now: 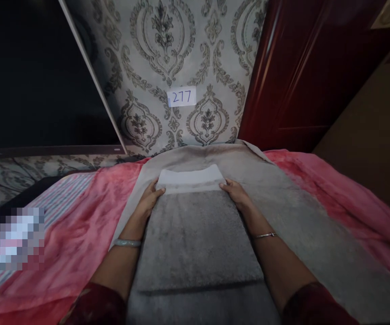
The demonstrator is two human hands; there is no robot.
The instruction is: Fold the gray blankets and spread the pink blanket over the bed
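1. A patterned wall [211, 58] is being flanked by a dark screen [28, 81] on the left and a red wooden panel [293, 81] on the right.
2. Below it, a pink blanket [79, 225] is being partly covered by a wide grey sheet [303, 234], whose far edge is being bunched up near the wall.
3. Over the middle of that sheet, a plush grey cloth [198, 234] is being kept lengthwise, its near part running out of view. It is being crossed by a dark line (a fold or a woven band; which one cannot be told). From its look it is being judged light, soft and limp, not fragile and hardly slippery, so sagging is being expected wherever support is lacking.
4. Its far end is being edged by a white strip [191, 180], whose top is being bowed slightly between the two holds. The best grip is being judged to lie at this strip's two ends, where the width can be kept taut.
5. Those ends are being pinched by the left hand [149, 198] and the right hand [238, 194], thumbs on top and nearly closed on the fabric; the fingers underneath are being hidden.
6. On the wall, a paper label [182, 96] is being displayed, marked 277.
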